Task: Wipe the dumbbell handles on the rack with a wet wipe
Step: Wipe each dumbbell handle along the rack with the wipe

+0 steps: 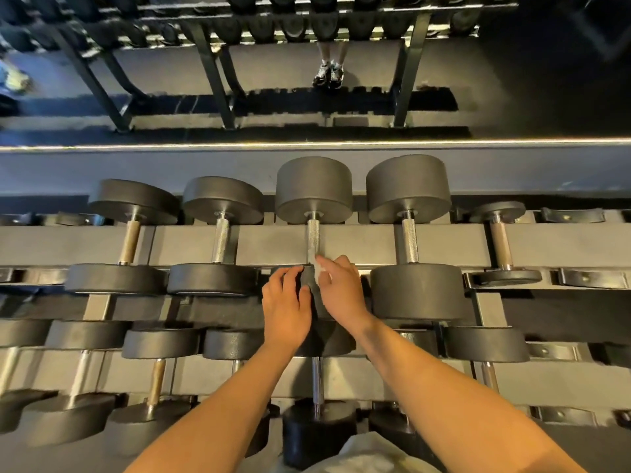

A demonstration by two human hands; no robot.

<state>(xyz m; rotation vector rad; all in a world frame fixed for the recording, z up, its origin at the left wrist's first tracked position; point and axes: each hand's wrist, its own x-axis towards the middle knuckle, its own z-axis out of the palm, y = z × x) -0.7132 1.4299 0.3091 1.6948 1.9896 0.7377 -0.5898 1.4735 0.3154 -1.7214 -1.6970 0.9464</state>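
Note:
A row of black dumbbells lies across the top tier of the rack (pixel 444 249). The middle dumbbell has a knurled steel handle (pixel 313 235). My right hand (pixel 339 290) pinches a small white wet wipe (pixel 319 268) at the near end of that handle. My left hand (pixel 286 307) rests with curled fingers on the near black head (pixel 309 279) of the same dumbbell, which both hands mostly hide.
Neighbouring handles sit to the left (pixel 220 242) and right (pixel 409 244). A lower tier holds several more dumbbells (pixel 316 380). A mirror behind the rack reflects the rack and a person's shoes (pixel 328 75). Empty saddles (pixel 592 278) are at the far right.

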